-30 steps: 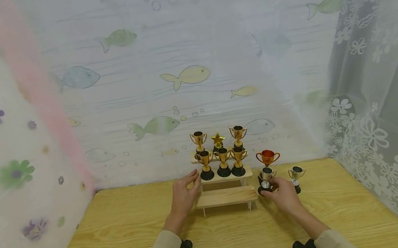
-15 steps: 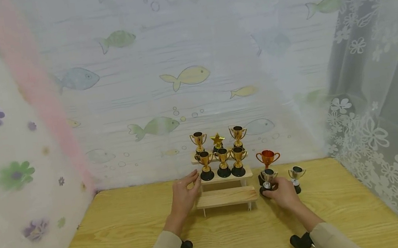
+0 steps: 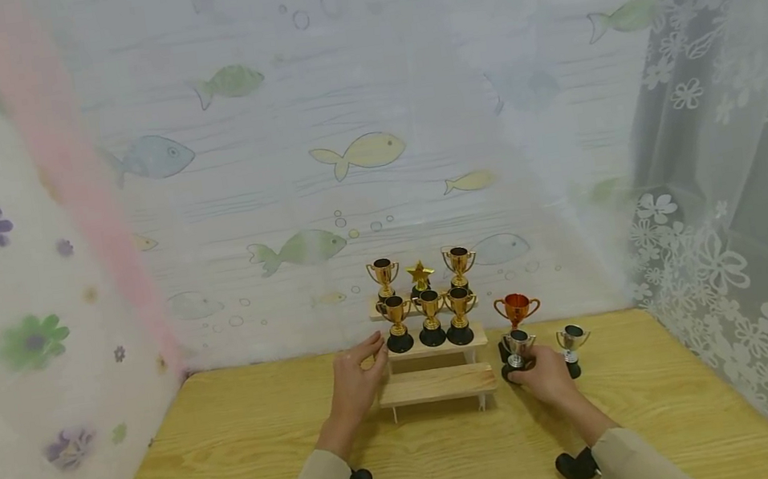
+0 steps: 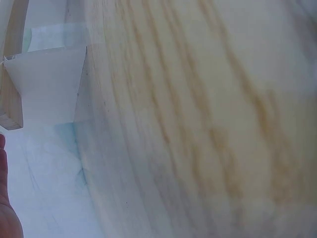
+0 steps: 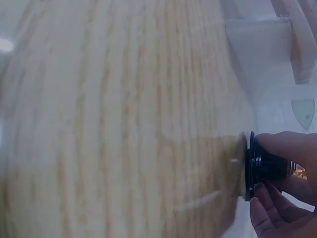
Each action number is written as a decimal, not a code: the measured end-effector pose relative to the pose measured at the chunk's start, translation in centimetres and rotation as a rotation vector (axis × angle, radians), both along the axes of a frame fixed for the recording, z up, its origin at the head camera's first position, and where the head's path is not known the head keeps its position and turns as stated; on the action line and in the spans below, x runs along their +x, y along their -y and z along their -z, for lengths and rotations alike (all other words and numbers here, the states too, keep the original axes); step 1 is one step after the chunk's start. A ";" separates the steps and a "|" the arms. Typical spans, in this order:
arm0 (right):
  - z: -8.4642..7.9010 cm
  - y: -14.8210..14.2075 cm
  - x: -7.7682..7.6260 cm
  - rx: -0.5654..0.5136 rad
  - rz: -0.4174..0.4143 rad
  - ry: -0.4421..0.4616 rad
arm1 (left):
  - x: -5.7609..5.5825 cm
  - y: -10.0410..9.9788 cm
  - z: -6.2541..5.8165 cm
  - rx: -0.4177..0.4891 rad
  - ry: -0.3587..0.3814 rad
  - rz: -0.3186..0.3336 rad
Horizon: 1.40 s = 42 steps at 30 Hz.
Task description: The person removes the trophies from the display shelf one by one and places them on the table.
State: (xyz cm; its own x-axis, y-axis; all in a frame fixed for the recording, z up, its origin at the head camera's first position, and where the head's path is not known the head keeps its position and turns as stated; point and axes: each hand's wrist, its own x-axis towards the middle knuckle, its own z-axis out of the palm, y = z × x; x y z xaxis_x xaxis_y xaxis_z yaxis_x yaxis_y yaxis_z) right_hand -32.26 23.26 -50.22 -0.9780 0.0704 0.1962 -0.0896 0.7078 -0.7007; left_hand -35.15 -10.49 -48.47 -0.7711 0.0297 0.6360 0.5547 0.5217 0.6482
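My right hand (image 3: 548, 376) grips a small silver trophy (image 3: 517, 342) low down, upright on the table just right of the wooden tiered stand (image 3: 438, 384). In the right wrist view, thumb and fingers pinch its black base (image 5: 270, 166), whose underside is at the wood-grain tabletop. At the stand's left side is my left hand (image 3: 354, 377), fingers extended and fingertips right at the end of the middle step. Gold trophies (image 3: 430, 310) fill that step. Behind them on the top step, a gold star trophy (image 3: 421, 273) sits between two gold cups. Nothing stands on the lowest step.
A red-orange trophy (image 3: 518, 308) stands behind the held one, partly hidden by it. Another silver trophy (image 3: 572, 340) is right of my right hand. Patterned cloth (image 3: 358, 154) hangs behind the table (image 3: 237, 453), with lacy curtain on the right side.
The silver trophy and my right hand have shifted slightly to the right, away from the stand. My left hand keeps its place at the middle step.
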 end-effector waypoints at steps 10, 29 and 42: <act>0.2 0.1 0.1 -0.005 0.000 -0.011 | 0.3 0.1 -0.2 0.000 0.053 0.016; -0.6 -0.7 2.1 0.012 -0.035 0.032 | -0.2 0.0 -0.1 -0.007 -0.016 0.015; -1.6 -1.4 4.2 -0.016 -0.073 0.043 | -0.1 0.0 0.0 -0.007 -0.047 0.028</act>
State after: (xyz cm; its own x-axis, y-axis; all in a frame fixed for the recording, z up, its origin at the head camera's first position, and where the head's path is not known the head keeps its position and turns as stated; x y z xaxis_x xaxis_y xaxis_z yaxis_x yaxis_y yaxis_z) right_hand -28.05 24.71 -48.64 -0.9882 0.0013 0.1534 -0.1102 0.6895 -0.7158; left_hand -35.26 -10.51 -48.49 -0.7390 0.0551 0.6714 0.5989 0.5100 0.6174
